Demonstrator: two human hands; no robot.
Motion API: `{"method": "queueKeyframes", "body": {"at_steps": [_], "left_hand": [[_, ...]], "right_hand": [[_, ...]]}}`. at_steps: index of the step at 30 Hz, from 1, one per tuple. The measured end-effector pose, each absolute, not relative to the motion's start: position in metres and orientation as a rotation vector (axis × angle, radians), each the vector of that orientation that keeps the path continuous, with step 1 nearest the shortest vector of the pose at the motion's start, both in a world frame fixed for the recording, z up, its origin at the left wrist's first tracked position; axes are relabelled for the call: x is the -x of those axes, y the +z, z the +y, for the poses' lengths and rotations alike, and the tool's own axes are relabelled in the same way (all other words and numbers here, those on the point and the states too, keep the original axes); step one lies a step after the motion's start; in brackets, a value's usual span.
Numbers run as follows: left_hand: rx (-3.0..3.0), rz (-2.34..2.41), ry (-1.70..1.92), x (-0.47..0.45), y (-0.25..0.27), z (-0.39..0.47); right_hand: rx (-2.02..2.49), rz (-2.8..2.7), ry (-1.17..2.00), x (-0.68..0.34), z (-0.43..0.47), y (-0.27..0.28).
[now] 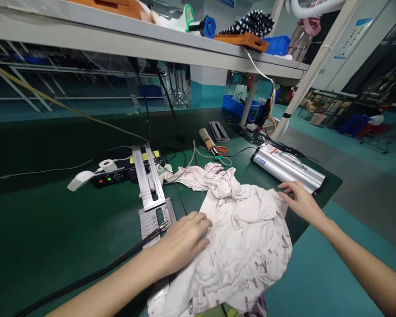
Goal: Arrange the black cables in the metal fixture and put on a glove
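Both hands flat on the crumpled pale printed cotton garment [240, 237].
Left hand [181, 242] and right hand [300, 200]: fingers spread, pinching nothing; smooth outward from each grip.

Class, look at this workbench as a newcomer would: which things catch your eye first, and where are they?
First, the crumpled pale printed garment at the near edge of the green table, with the left hand flat on its left side and the right hand at its right edge. Behind the right hand lies a long silver case; left of the garment lie metal plates.
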State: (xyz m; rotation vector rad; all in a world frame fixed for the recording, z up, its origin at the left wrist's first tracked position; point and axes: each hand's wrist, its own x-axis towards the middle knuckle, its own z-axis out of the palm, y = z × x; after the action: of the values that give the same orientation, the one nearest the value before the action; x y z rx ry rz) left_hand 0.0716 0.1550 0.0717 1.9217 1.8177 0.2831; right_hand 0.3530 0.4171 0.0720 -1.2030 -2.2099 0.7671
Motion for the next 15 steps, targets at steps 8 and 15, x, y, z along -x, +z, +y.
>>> {"method": "queueKeyframes", "body": {"at_steps": [8,15], "left_hand": [[-2.155,1.955,0.001,-0.069,0.031,0.22],[-2.276,1.941,0.136,-0.074,0.051,0.235]], "right_hand": [[0.832,-2.882,0.365,-0.299,0.362,0.002],[0.876,-2.885,0.317,-0.333,0.376,0.013]]}}
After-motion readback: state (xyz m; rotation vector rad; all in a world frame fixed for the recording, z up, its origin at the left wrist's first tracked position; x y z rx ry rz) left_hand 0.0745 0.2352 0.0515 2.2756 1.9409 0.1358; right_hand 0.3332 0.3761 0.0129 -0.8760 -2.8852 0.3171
